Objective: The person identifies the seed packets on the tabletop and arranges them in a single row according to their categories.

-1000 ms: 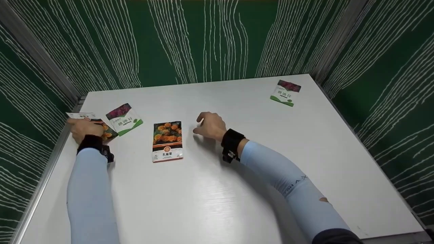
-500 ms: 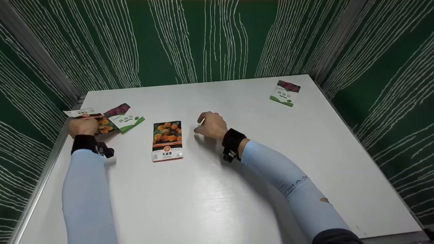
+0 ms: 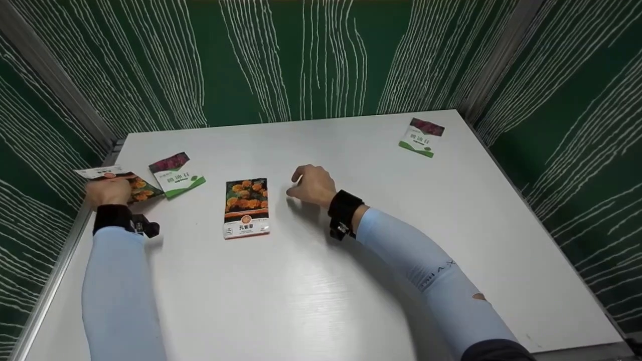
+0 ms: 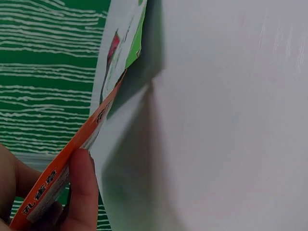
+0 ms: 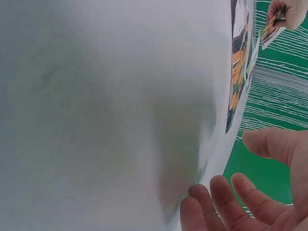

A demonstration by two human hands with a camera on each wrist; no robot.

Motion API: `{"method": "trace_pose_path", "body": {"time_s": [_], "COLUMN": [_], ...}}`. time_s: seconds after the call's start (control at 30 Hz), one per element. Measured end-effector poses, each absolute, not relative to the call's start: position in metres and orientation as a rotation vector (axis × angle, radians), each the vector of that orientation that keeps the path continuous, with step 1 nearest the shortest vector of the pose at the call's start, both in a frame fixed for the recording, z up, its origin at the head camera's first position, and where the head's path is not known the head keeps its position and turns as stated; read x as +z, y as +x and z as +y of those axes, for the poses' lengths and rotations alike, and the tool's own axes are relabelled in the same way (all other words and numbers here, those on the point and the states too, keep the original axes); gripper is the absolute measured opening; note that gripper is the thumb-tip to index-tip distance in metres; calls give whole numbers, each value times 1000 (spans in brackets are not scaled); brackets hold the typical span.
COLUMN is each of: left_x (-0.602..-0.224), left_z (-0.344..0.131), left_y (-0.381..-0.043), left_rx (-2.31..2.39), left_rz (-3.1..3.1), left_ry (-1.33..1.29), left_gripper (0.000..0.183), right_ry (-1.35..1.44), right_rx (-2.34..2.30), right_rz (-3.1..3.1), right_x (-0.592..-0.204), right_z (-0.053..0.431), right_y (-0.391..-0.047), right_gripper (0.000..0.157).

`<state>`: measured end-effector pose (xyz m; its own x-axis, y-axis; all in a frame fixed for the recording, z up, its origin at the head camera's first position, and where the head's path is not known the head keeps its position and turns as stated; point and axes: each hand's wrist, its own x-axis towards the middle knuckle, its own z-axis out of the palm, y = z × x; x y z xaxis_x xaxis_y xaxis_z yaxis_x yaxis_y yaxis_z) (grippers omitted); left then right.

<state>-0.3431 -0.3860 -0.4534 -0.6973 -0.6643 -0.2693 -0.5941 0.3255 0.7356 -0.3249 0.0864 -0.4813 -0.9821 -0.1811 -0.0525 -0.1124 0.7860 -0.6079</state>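
Note:
My left hand (image 3: pixel 108 192) grips a marigold seed packet (image 3: pixel 144 192) at the left side of the table. The left wrist view shows my fingers (image 4: pixel 83 187) pinching its orange-edged end, tilted up off the white surface. Its far corner meets a purple-flowered seed packet (image 3: pixel 176 178) with a green lower edge. A second marigold packet (image 3: pixel 246 206) lies flat, picture side up, near the middle. Just to its right, my right hand (image 3: pixel 314 185) hovers low over the table with fingers loosely curved and nothing between them, as the right wrist view shows.
Another purple-flowered packet (image 3: pixel 422 138) lies at the back right of the white table (image 3: pixel 321 281). Green walls (image 3: pixel 321 60) with white drip lines stand behind and on both sides. A metal edge strip (image 3: pixel 55 286) runs along the table's left side.
My left hand has lifted its marigold packet and moved left with it. The purple-flowered packet beside it has shifted slightly left. My right hand stays nearly still.

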Motion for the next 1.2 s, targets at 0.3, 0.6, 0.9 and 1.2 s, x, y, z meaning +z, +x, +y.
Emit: {"method": "trace_pose_path", "body": {"time_s": [0.3,0.6,0.9,1.2], "left_x": [-448,-443,-445,-442], "left_z": [-381,-357,-338,-315], "left_y": [-343,-351,-354,-362], "left_rx": [-1288,-1075,-1273,-1463], "left_rz": [-2410,-2307,-2344,-2322], "left_ry": [1208,1101,986,882], "left_gripper": [82,70,71,69], "right_ry": [-220,-215,-244,-261], "right_rx": [-972,-978,-993,-995], "right_rz": [2867,2872,2868,2885], "right_x": [-481,-482,-484,-480], "right_z": [86,87,90,93], "right_y": [-323,-323,-322,-324], "right_gripper": [37,35,36,39]}}
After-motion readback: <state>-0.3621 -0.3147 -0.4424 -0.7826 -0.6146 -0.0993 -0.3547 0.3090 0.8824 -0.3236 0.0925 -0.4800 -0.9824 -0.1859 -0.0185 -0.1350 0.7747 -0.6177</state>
